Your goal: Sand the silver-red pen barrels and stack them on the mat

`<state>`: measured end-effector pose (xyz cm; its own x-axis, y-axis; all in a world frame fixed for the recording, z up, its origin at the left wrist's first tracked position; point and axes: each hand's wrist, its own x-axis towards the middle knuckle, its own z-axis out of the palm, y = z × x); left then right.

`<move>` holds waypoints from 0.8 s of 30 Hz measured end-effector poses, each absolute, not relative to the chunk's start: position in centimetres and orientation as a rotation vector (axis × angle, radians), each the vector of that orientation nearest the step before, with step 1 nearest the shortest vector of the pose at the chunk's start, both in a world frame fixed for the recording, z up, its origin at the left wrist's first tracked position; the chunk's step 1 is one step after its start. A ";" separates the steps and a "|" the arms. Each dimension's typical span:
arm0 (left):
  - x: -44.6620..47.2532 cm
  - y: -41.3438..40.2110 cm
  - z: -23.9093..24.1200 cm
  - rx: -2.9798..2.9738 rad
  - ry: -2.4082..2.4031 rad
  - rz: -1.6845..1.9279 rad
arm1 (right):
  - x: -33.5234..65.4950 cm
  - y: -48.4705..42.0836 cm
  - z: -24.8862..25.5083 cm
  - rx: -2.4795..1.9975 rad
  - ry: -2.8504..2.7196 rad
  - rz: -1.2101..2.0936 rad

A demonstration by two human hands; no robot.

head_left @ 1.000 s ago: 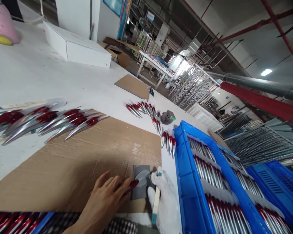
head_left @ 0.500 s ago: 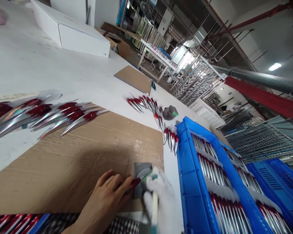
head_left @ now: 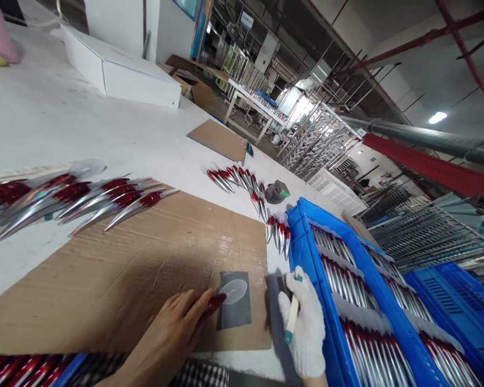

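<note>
My bare left hand (head_left: pixel 175 322) is closed on a red-and-silver tapered piece (head_left: pixel 215 304) with a translucent oval end. That oval end lies over a dark grey square sheet (head_left: pixel 236 312) on the brown cardboard (head_left: pixel 157 258). My right hand (head_left: pixel 306 322), in a white knit glove, grips a slim tool (head_left: pixel 292 314) with a cream handle and teal ends. A dark part shows near the gloved fingertips; its kind I cannot make out. The right hand is beside the blue crate, apart from the held piece.
Right of the cardboard stands a blue crate (head_left: pixel 300 242) filled with rows of similar pieces. More red-and-silver pieces (head_left: pixel 125 199) lie at left and along the table's far side. A grey block (head_left: pixel 277 192) with a green face and a white box (head_left: pixel 141 80) sit farther back.
My right hand has moved right with the tool, away from the held piece, uncovering the grey sheet. My left hand keeps its hold, having shifted slightly left.
</note>
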<state>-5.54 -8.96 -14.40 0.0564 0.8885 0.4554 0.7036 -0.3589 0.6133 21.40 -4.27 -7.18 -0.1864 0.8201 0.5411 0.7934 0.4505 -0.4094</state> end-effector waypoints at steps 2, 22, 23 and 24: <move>-5.9 -8.9 -12.6 1.907 1.460 1.119 | 20.4 -5.0 -7.0 -1.348 -1.981 0.043; -10.0 -10.7 -9.6 0.990 0.829 0.942 | 15.0 -4.6 -8.3 -1.313 -2.118 0.061; -9.6 -10.9 -9.8 1.080 0.868 0.987 | 15.3 -4.6 -8.0 -1.315 -2.152 0.047; -9.1 -11.0 -9.8 1.165 0.922 1.048 | 15.7 -4.6 -7.5 -1.321 -2.196 0.029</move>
<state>-9.14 -11.01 -9.83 0.2668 0.9632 -0.0319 -0.1543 0.0754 0.9851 15.69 -4.60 -7.51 -0.3492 0.8174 0.4581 0.8050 0.5119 -0.2998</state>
